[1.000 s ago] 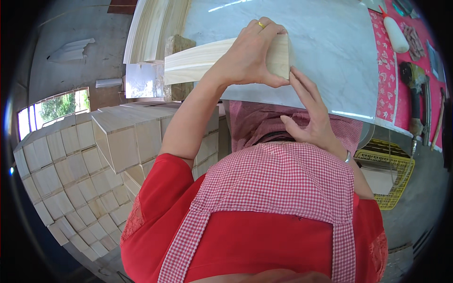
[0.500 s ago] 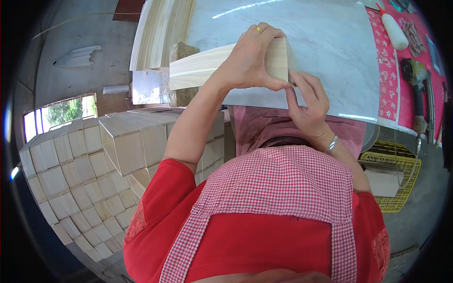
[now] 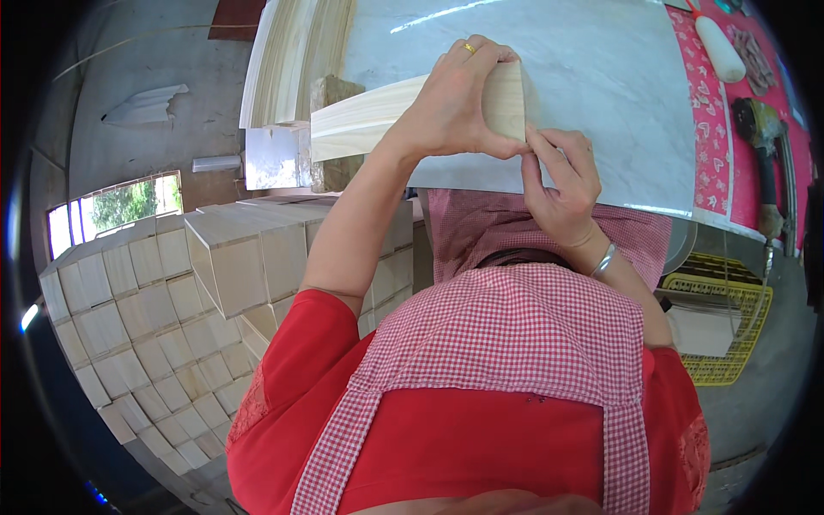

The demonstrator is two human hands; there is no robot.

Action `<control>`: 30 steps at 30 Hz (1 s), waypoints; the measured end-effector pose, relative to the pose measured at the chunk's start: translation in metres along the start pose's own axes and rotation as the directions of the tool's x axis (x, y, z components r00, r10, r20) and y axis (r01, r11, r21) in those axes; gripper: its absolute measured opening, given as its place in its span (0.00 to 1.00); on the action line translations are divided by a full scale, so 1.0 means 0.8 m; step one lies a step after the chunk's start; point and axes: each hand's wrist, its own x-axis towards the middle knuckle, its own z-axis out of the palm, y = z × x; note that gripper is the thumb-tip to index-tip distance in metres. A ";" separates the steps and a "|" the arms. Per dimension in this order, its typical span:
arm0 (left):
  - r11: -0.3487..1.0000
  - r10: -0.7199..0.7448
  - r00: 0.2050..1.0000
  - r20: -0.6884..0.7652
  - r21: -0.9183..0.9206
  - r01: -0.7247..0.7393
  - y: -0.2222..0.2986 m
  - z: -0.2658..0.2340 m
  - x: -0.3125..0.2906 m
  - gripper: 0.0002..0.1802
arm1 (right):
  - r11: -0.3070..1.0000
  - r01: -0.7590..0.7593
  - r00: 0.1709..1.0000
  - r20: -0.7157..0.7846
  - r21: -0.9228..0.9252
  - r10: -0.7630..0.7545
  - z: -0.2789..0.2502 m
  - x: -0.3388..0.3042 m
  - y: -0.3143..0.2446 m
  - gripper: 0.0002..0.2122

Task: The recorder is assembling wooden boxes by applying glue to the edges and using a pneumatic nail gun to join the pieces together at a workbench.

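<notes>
A long pale wooden box [image 3: 365, 120] lies across the table, its left part against a rough wooden block [image 3: 333, 154]. My left hand [image 3: 459, 103] grips the box near its right end, the thumb along the near side and the fingers over the far edge. My right hand [image 3: 562, 176] is at the near corner of that right end, thumb and fingers pinched together and touching the corner. Whatever may be between those fingertips is too small to make out.
Stacked wooden boxes [image 3: 137, 300] fill the lower left. Thin boards [image 3: 287, 69] stand at the table's far left. On the right, pink cloth carries a white bottle [image 3: 719, 50] and a nail gun [image 3: 762, 163]. A yellow crate [image 3: 717, 369] sits below, beside the grey-white table [image 3: 618, 86].
The view has shifted slightly. My right hand's fingers have moved a little at the box corner; my left hand keeps its grip.
</notes>
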 end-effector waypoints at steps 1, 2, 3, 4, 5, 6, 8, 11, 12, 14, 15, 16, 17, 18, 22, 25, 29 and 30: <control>1.000 0.000 1.000 0.000 0.001 0.000 0.000 0.000 0.000 0.47 | 1.000 0.002 1.000 -0.001 0.000 -0.002 0.000 0.000 0.000 0.21; 1.000 -0.001 1.000 -0.001 0.002 0.001 0.001 0.000 0.000 0.47 | 0.998 -0.045 0.999 0.007 0.037 0.045 0.000 -0.001 0.001 0.21; 1.000 -0.001 1.000 -0.001 0.002 0.001 0.001 0.000 0.000 0.47 | 0.993 -0.092 0.996 0.017 0.074 0.091 -0.001 -0.001 0.001 0.22; 1.000 0.000 1.000 -0.001 0.002 0.000 0.001 0.000 0.001 0.47 | 0.984 -0.140 0.990 0.028 0.110 0.137 -0.001 -0.001 0.002 0.23; 1.000 0.004 1.000 -0.003 0.001 -0.004 0.000 0.001 0.001 0.47 | 0.984 -0.139 0.990 0.028 0.110 0.137 -0.002 0.000 0.000 0.23; 1.000 0.008 1.000 -0.006 -0.001 -0.008 0.000 0.000 0.001 0.47 | 0.983 -0.149 0.988 0.056 0.112 0.143 -0.004 0.003 -0.003 0.23; 1.000 0.009 1.000 -0.011 -0.005 -0.009 -0.001 0.000 0.000 0.46 | 0.979 -0.169 0.981 0.113 0.115 0.157 -0.007 0.007 -0.010 0.25; 1.000 0.016 1.000 -0.013 0.005 -0.016 -0.002 0.000 -0.002 0.46 | 0.980 -0.160 0.978 0.156 0.114 0.142 -0.010 -0.001 -0.015 0.27; 1.000 0.012 1.000 -0.018 0.004 -0.012 -0.002 0.001 -0.002 0.46 | 0.981 -0.155 0.975 0.178 0.114 0.134 -0.012 -0.003 -0.017 0.27; 1.000 0.004 1.000 -0.011 -0.008 -0.004 -0.001 0.001 -0.002 0.46 | 0.967 -0.198 0.967 0.194 0.158 0.166 -0.014 -0.006 -0.021 0.28; 1.000 0.000 1.000 -0.008 -0.014 0.000 0.000 0.001 -0.002 0.46 | 0.950 -0.242 0.958 0.204 0.199 0.202 -0.014 -0.007 -0.023 0.29; 1.000 -0.005 1.000 -0.013 -0.015 0.005 0.000 0.001 -0.002 0.46 | 0.928 -0.286 0.947 0.215 0.238 0.236 -0.014 -0.008 -0.024 0.29; 1.000 -0.009 1.000 -0.009 -0.014 0.009 0.001 0.001 -0.002 0.45 | 0.929 -0.284 0.947 0.221 0.239 0.233 -0.014 -0.009 -0.025 0.29; 1.000 -0.013 1.000 -0.006 -0.013 0.013 0.001 0.001 -0.002 0.45 | 0.923 -0.293 0.944 0.227 0.248 0.239 -0.014 -0.009 -0.025 0.30; 1.000 -0.017 1.000 -0.013 -0.016 0.016 0.005 0.002 0.001 0.44 | 0.917 -0.308 0.939 0.237 0.255 0.249 -0.016 -0.008 -0.024 0.30; 1.000 0.010 1.000 -0.026 -0.019 -0.011 0.004 0.003 0.005 0.44 | 0.928 -0.298 0.941 0.229 0.222 0.248 -0.025 -0.001 -0.025 0.29; 1.000 0.021 0.998 -0.056 -0.017 -0.022 -0.001 0.005 -0.003 0.44 | 0.946 -0.315 0.906 0.320 0.076 0.276 -0.060 0.021 -0.014 0.17; 1.000 0.012 0.999 -0.045 -0.008 -0.012 -0.002 0.002 -0.005 0.44 | 0.961 -0.276 0.920 0.286 -0.011 0.268 -0.081 0.025 0.002 0.11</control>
